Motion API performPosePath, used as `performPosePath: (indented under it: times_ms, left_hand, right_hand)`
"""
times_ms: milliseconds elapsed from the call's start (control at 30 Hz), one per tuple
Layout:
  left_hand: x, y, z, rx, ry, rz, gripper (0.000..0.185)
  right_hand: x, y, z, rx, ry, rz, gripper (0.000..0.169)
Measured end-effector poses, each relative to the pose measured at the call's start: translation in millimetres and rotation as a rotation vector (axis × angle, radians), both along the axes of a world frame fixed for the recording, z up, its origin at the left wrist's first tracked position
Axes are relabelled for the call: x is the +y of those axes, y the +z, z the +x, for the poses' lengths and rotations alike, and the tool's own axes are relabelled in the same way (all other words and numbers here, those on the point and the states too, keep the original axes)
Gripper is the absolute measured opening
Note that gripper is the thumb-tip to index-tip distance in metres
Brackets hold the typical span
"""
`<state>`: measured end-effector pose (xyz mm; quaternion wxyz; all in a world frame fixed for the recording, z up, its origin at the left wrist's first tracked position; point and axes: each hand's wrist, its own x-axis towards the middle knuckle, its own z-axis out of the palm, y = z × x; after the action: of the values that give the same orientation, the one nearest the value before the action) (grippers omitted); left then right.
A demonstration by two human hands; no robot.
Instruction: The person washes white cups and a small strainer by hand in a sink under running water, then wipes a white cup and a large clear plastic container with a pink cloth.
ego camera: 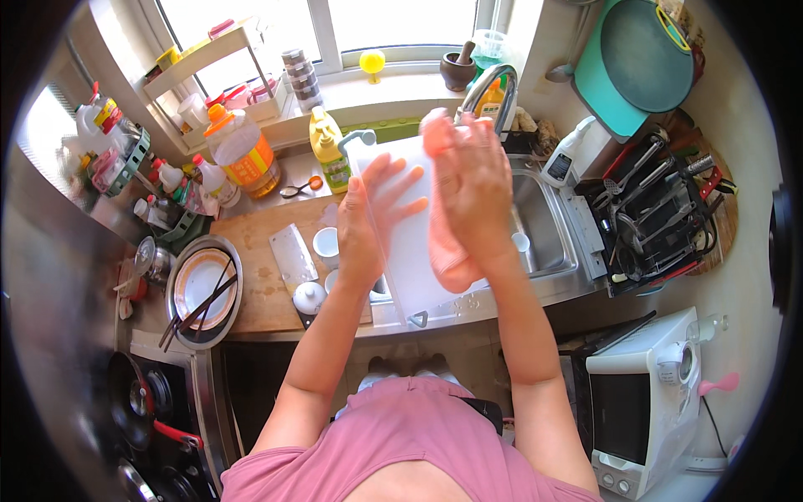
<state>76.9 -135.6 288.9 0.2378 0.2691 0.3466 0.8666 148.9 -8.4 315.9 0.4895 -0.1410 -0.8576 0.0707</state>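
Note:
A translucent white plastic panel [408, 251] with small grey handles at two ends is held up in front of me, over the counter and sink edge. My left hand [370, 219] grips its left edge, the thumb on the near side and the fingers showing through behind. My right hand [473, 194] presses a pink cloth [448, 257] against the right part of the panel; this hand is slightly blurred. Behind the panel are the steel sink [546, 219], partly hidden, and its curved tap [502, 75]. White cups [325, 241] and a white lidded pot [309, 297] stand left of the panel.
A wooden cutting board [251, 263] bears a cleaver [293, 254]. Left of it sits a steel basin [235, 314] with a plate and chopsticks. Bottles [329, 150] stand behind. At right are a utensil rack [665, 207], a spray bottle [568, 154] and a microwave [640, 389] lower down.

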Motion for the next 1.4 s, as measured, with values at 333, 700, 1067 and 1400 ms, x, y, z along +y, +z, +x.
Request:
performPosePath:
  times_ms: [333, 700, 1067, 1400]
  left_hand:
    - [12.7, -6.5, -27.6, -0.105, 0.140, 0.076, 0.054]
    - [22.7, -10.1, -35.6, -0.282, 0.149, 0.107, 0.048]
    - [-21.8, -5.8, -16.3, 0.749, 0.626, -0.530, 0.019]
    - [-17.3, -38.9, 78.4, 0.890, 0.269, -0.325, 0.018]
  right_hand:
    - [-57.6, -67.3, 40.7, -0.202, 0.142, 0.121, 0.042]
    - [-61.2, -54.1, 64.1, -0.093, 0.076, 0.113, 0.028]
    - [3.6, -29.5, 85.9, -0.057, 0.072, -0.391, 0.025]
    - [18.5, -47.9, 71.4, 0.005, 0.001, -0.645, 0.022]
